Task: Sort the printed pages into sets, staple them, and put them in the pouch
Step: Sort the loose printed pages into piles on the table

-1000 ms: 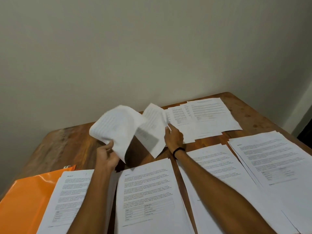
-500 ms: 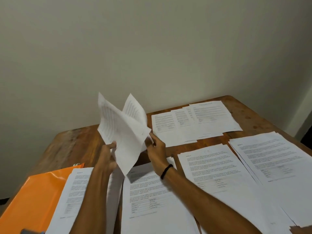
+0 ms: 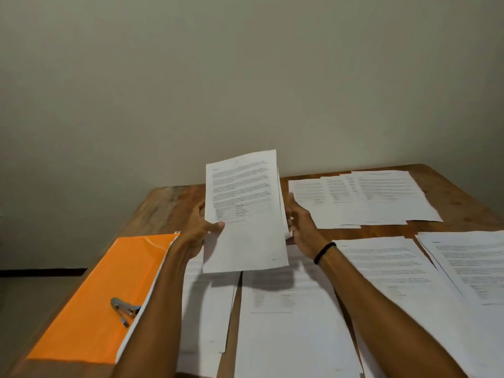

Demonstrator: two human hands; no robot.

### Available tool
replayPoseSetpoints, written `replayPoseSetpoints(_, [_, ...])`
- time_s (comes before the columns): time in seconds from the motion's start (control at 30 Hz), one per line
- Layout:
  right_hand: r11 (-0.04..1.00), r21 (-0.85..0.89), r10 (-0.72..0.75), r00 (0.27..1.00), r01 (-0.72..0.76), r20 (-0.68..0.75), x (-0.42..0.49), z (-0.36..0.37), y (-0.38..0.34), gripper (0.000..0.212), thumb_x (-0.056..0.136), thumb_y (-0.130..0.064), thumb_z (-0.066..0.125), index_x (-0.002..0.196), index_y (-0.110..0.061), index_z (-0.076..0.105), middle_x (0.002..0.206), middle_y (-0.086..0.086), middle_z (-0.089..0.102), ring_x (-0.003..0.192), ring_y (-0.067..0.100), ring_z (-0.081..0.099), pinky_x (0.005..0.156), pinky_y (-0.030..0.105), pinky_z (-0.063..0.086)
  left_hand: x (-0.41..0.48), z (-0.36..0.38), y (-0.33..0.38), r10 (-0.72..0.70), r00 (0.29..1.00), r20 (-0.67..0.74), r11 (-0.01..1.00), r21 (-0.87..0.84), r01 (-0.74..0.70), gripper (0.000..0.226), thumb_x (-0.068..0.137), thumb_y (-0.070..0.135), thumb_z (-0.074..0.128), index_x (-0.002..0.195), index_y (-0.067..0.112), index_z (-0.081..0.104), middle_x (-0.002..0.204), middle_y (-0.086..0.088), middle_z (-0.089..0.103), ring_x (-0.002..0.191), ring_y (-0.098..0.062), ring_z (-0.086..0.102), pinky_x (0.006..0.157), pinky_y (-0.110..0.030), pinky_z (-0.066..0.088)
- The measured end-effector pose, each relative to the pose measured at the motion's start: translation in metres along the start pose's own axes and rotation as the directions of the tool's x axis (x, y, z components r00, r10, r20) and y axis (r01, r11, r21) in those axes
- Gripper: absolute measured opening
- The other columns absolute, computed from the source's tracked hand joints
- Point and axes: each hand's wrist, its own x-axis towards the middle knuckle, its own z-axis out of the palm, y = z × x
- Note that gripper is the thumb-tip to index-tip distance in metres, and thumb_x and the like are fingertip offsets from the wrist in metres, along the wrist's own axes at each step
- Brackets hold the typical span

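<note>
Both hands hold one set of printed pages [image 3: 245,214] upright above the desk [image 3: 169,203], printed side toward the camera. The left hand [image 3: 197,230] grips the set's left edge, its thumb pressed across the front of the top sheet and its fingers hidden behind. The right hand [image 3: 301,227] is cupped against the set's right edge, where several sheet edges show fanned slightly behind the top page; its fingers are curled round that edge, and a dark band [image 3: 324,252] sits on its wrist. Directly beneath the held set, between the two forearms, lies a stack of pages [image 3: 289,323] flat on the desk, shadowed by the sheets above. Just under the left forearm, another stack [image 3: 207,309] lies partly covered by the arm. To the right of the right forearm are two more stacks, one close [image 3: 387,268] and one farther right at the frame's edge [image 3: 471,263], overlapping at their sides. Beyond the right hand, toward the wall [image 3: 245,77], a spread of overlapping sheets [image 3: 368,197] lies along the far part of the desk. To the left of the left forearm, an orange pouch [image 3: 109,290] lies flat on the desk, partly tucked beneath the arm, with a small metal stapler [image 3: 124,309] resting on top of it, close to the forearm.
</note>
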Motion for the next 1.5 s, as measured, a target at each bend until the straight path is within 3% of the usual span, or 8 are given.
replayPoseSetpoints(0.13, [0.989,-0.146,0.018,1.000,-0.016,0.013,-0.002,0.027,0.001,0.073,0.082,-0.088,0.035,0.070,-0.018,0.051,0.055,-0.006,0.049,0.058,0.018,0.046,0.061,0.027,0.038,-0.020,-0.020,0.010,0.054,0.997,-0.051,0.995,0.082,-0.050,0.059,0.079,-0.012,0.074,0.130,0.012,0.060,0.119,-0.006,0.072,0.108,-0.032,0.069,0.082,-0.043,0.060])
replayPoseSetpoints(0.37, [0.905,-0.425,0.013,0.999,0.004,0.037,-0.007,0.073,0.018,0.019,0.097,-0.021,0.064,0.108,-0.006,0.065,0.102,0.012,0.074,0.081,0.023,0.074,0.065,0.033,0.060,-0.058,-0.065,0.026,0.006,0.991,-0.132,0.929,0.367,0.043,0.042,0.083,-0.011,0.065,0.116,0.014,0.062,0.105,-0.001,0.070,0.095,-0.022,0.065,0.077,-0.033,0.053])
replayPoseSetpoints(0.6, [0.703,-0.697,0.285,0.954,-0.143,0.091,-0.031,0.111,0.079,0.009,0.087,-0.001,0.065,0.095,-0.005,0.067,0.094,0.015,0.073,0.080,0.029,0.074,0.074,0.047,0.063,-0.075,-0.077,0.012,-0.264,0.934,-0.239,0.410,0.849,0.333,0.018,0.083,-0.006,0.056,0.099,0.001,0.060,0.087,-0.018,0.065,0.068,-0.027,0.054,0.054,-0.027,0.037])
replayPoseSetpoints(0.8, [0.530,-0.845,0.157,0.988,-0.072,0.015,-0.040,0.124,0.099,0.015,0.089,-0.018,0.070,0.099,-0.009,0.063,0.109,0.010,0.071,0.098,0.028,0.068,0.074,0.031,0.053,-0.078,-0.070,-0.010,-0.315,0.890,-0.330,0.255,0.874,0.414,0.028,0.088,-0.007,0.051,0.062,0.005,0.048,0.069,-0.010,0.060,0.053,-0.018,0.046,0.045,-0.024,0.033])
replayPoseSetpoints(1.03, [0.524,-0.849,0.201,0.979,-0.073,0.040,-0.046,0.130,0.110,0.031,0.088,-0.009,0.064,0.118,-0.003,0.058,0.116,0.012,0.067,0.099,0.028,0.064,0.076,0.032,0.054,-0.067,-0.065,-0.016,-0.335,0.864,-0.376,0.192,0.871,0.453,0.013,0.090,0.006,0.064,0.101,0.001,0.067,0.116,-0.014,0.069,0.101,-0.028,0.068,0.083,-0.035,0.052])
replayPoseSetpoints(1.27, [0.302,-0.953,0.140,0.987,0.035,0.080,-0.043,0.118,0.098,0.029,0.092,-0.028,0.067,0.110,-0.006,0.061,0.110,0.012,0.068,0.104,0.030,0.063,0.073,0.029,0.044,-0.055,-0.049,-0.018,-0.280,0.859,-0.429,0.108,0.875,0.472,0.020,0.078,0.020,0.071,0.089,0.012,0.057,0.129,-0.018,0.059,0.118,-0.039,0.054,0.103,-0.050,0.046])
replayPoseSetpoints(1.37, [0.377,-0.926,0.023,1.000,-0.013,-0.005,-0.022,0.093,0.080,0.025,0.094,-0.028,0.066,0.099,-0.004,0.068,0.093,0.008,0.067,0.091,0.024,0.063,0.070,0.026,0.040,-0.046,-0.029,-0.021,-0.223,0.855,-0.468,0.107,0.860,0.498,0.059,0.088,0.030,0.069,0.138,0.011,0.045,0.149,-0.020,0.038,0.138,-0.041,0.032,0.110,-0.056,0.032])
replayPoseSetpoints(1.5, [0.503,-0.859,-0.164,0.965,-0.096,-0.204,0.032,0.029,0.062,0.024,0.095,-0.025,0.064,0.088,-0.002,0.067,0.092,0.016,0.069,0.090,0.032,0.067,0.070,0.034,0.053,-0.029,-0.008,-0.031,-0.183,0.942,-0.280,0.082,0.951,0.299,0.065,0.073,0.052,0.072,0.125,0.016,0.055,0.142,-0.019,0.051,0.130,-0.041,0.046,0.108,-0.054,0.041])
